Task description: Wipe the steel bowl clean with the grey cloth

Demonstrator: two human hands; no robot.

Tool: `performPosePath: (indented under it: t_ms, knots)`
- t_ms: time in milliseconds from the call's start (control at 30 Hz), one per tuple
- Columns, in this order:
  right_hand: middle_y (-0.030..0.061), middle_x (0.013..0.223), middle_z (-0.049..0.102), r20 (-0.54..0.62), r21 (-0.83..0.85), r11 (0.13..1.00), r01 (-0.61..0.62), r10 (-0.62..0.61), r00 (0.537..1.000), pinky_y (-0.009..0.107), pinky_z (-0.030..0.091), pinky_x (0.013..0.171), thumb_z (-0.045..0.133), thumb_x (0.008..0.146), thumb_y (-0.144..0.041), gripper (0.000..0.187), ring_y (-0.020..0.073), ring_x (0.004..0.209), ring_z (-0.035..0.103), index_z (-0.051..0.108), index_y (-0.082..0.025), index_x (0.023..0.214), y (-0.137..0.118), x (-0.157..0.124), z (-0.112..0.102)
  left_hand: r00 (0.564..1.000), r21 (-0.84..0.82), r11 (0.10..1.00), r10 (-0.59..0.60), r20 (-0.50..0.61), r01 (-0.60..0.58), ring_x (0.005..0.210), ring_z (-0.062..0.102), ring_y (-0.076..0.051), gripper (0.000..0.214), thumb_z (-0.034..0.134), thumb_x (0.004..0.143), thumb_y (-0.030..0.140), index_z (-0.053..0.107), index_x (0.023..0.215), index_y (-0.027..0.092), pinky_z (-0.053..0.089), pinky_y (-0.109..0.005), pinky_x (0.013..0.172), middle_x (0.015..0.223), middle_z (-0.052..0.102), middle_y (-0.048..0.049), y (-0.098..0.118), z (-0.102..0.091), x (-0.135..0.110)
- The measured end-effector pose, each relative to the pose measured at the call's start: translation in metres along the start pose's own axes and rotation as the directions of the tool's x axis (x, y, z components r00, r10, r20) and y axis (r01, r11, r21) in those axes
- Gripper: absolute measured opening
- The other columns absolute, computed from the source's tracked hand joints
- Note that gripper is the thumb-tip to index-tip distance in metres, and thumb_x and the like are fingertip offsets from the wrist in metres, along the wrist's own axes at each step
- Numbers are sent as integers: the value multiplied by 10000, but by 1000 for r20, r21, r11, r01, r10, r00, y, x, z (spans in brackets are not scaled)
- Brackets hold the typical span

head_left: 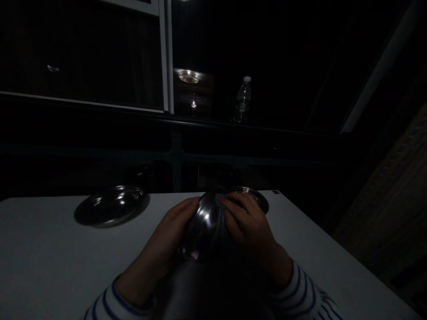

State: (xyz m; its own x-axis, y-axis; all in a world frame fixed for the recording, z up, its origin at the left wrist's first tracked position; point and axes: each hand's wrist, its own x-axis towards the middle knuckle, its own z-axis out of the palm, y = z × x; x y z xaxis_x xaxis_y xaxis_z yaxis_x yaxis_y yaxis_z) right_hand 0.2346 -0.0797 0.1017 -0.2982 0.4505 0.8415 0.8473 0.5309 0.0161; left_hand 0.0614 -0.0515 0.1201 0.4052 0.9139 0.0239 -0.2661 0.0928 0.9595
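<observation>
Head view, metal bowl [202,224], left fingers [183,212] clasping its side, right fingers [236,211] holding apparently a cloth [220,222] against it

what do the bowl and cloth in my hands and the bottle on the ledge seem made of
Bowl: polished metal, perhaps stainless steel, judging by its bright highlights. Cloth: probably matte fabric, textured without shine; fibre unclear. Bottle: likely clear, glossy plastic, being see-through.

The view is very dim, with sharp glare on the metal bowl [202,224], glints on the steel dish [108,208] and near-black shadow beyond the white table [43,253].
</observation>
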Motion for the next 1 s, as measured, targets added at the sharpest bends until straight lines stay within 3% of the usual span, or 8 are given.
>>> performPosePath:
  t_ms: [300,500,633,700,767,867,1000]
  knots:
    - [114,1044,585,11,-19,1000,0,0,1000,386,464,816,443,873,-198,270,206,958,515,585,-126,1091,-1,0,1,999,10,999,-48,24,48,663,600,-144,242,599,726,329,671,897,172,458,-246,632,772,688,-30,4,-2,-2]
    - [94,1052,593,25,-34,995,89,-88,996,366,458,793,477,858,-243,255,211,962,505,592,-163,1071,-18,-4,8,988,97,994,-37,-153,52,563,584,-138,247,620,684,372,653,773,144,433,-220,519,595,626,-4,5,3,-3]
    - [70,1094,586,82,5,983,184,-184,980,348,455,778,513,839,-270,289,207,974,496,564,-192,1113,-19,-7,13,969,149,987,-14,-249,52,375,454,-85,304,621,665,443,598,599,147,333,-190,383,438,524,42,4,5,-2]
    - [77,1079,584,41,37,989,141,-143,989,359,455,796,501,845,-244,270,203,972,499,565,-184,1101,-10,-7,13,956,191,981,25,-293,33,365,441,-81,316,629,653,450,591,571,147,316,-185,369,419,509,45,4,5,-3]
    - [88,1046,584,-11,70,997,22,-21,1000,366,454,816,473,859,-214,251,194,960,508,566,-165,1087,0,-5,12,951,218,976,48,-305,20,396,476,-96,328,629,644,470,605,584,148,330,-189,372,444,537,30,3,4,-3]
    - [86,1024,586,-9,84,992,-95,96,995,358,458,804,446,873,-199,253,183,939,516,561,-166,1096,2,-5,12,952,232,972,37,-304,36,408,489,-106,365,620,634,511,603,583,151,337,-195,366,461,551,19,1,4,-2]
    - [55,1029,605,28,29,992,121,-122,992,348,439,741,469,859,-307,239,198,935,507,584,-224,1051,-22,-9,20,951,254,967,59,-303,21,382,448,-91,359,625,632,493,572,537,151,311,-188,358,424,506,35,-2,5,-1]
